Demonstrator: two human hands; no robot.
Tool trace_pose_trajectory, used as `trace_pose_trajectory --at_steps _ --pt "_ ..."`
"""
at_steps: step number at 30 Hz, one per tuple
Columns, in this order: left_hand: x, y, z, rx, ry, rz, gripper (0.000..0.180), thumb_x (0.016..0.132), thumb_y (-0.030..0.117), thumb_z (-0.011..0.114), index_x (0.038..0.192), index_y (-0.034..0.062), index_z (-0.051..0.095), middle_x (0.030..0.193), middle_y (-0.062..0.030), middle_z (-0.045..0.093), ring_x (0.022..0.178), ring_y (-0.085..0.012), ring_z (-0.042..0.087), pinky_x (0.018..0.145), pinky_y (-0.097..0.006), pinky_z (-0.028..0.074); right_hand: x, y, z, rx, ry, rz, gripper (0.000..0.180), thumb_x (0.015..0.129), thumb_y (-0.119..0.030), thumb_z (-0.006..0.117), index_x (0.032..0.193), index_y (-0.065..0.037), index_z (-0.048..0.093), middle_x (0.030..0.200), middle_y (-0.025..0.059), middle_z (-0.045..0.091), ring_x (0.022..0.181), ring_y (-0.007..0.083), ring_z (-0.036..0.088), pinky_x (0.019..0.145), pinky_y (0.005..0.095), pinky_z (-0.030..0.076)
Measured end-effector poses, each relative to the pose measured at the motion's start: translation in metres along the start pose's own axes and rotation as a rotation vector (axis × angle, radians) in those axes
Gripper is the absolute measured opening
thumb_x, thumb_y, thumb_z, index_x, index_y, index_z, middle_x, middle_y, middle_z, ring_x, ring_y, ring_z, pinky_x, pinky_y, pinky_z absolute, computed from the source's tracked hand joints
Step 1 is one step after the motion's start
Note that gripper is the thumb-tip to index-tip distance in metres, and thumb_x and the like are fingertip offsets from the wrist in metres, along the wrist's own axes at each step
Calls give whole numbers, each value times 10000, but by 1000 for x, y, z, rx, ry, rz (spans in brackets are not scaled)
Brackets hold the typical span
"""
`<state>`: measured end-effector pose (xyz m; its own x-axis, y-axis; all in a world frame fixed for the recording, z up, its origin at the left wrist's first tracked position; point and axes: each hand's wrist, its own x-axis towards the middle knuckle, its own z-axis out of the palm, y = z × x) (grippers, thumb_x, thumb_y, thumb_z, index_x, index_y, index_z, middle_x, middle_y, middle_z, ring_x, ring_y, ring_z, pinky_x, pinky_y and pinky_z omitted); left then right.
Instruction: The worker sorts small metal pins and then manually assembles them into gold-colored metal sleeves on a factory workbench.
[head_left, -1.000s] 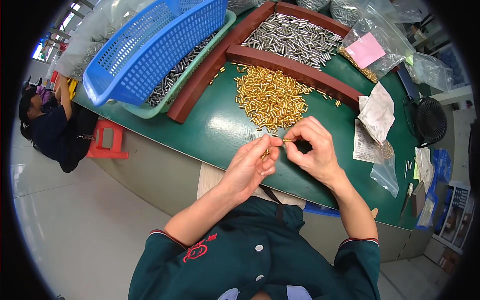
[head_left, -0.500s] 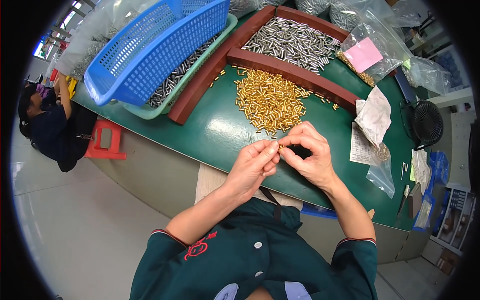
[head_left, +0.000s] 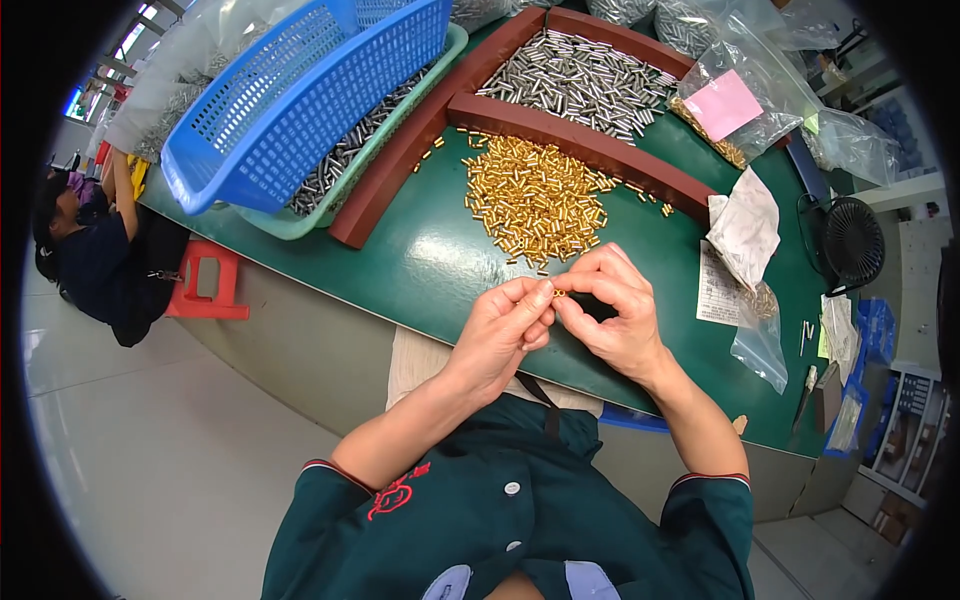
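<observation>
My left hand (head_left: 502, 325) and my right hand (head_left: 617, 308) meet fingertip to fingertip just above the near edge of the green table. Pinched between thumbs and forefingers are small brass sleeves (head_left: 559, 293); their round open ends show, perhaps two side by side, and the rest is covered by my fingers. Just beyond my hands lies a loose heap of the same brass sleeves (head_left: 535, 200). Behind it, past a dark red wooden bar (head_left: 580, 150), silver metal pins (head_left: 580, 85) are spread out.
A blue perforated basket (head_left: 300, 110) rests tilted on a green tray (head_left: 340, 195) of dark metal pins at the left. To the right are a crumpled white cloth (head_left: 745, 228), a paper slip (head_left: 717, 290), plastic bags (head_left: 760, 350) and a black fan (head_left: 853, 245). Another person (head_left: 95, 240) works at far left.
Both hands keep their pinch in nearly the same spot. The fingertips have shifted slightly, so the sleeves' round ends show more plainly. The whole view has moved a little.
</observation>
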<state>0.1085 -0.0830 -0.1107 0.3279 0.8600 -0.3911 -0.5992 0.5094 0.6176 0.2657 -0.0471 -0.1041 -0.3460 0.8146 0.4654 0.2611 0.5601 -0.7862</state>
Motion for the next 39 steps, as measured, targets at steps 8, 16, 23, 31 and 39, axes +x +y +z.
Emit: trace_pose_trajectory --at_steps 8,16,23,31,39 --pt "1 -1 2 12 24 -3 203 949 220 508 894 36 573 711 23 497 567 -24 376 495 -185 306 -1 0 0 -1 8 22 164 679 31 681 836 -16 663 753 68 593 698 181 555 608 280 444" --pt "1 -2 1 -18 5 14 194 947 210 512 889 34 569 716 12 509 561 -27 374 496 -191 301 -3 -2 0 148 -10 194 132 719 -22 681 851 -26 679 784 66 589 719 170 548 610 275 435" --pt "1 -3 -1 11 -20 28 176 944 186 515 889 28 572 717 9 512 553 -26 375 497 -191 300 -5 0 -2 380 -63 399 136 800 -41 643 929 -26 686 835 51 595 746 117 545 645 231 438" --pt "1 -2 1 31 17 20 227 949 217 506 889 14 589 688 15 508 545 -27 378 487 -189 306 -4 -2 -5 523 -131 510 185 883 -86 548 994 9 662 899 55 592 800 108 544 739 233 432" --pt "1 -2 2 48 38 11 244 948 235 506 885 16 592 692 10 516 541 -29 385 486 -190 313 -1 -6 -9 607 -154 647 194 891 -79 544 1016 13 661 927 65 626 869 127 586 814 262 466"
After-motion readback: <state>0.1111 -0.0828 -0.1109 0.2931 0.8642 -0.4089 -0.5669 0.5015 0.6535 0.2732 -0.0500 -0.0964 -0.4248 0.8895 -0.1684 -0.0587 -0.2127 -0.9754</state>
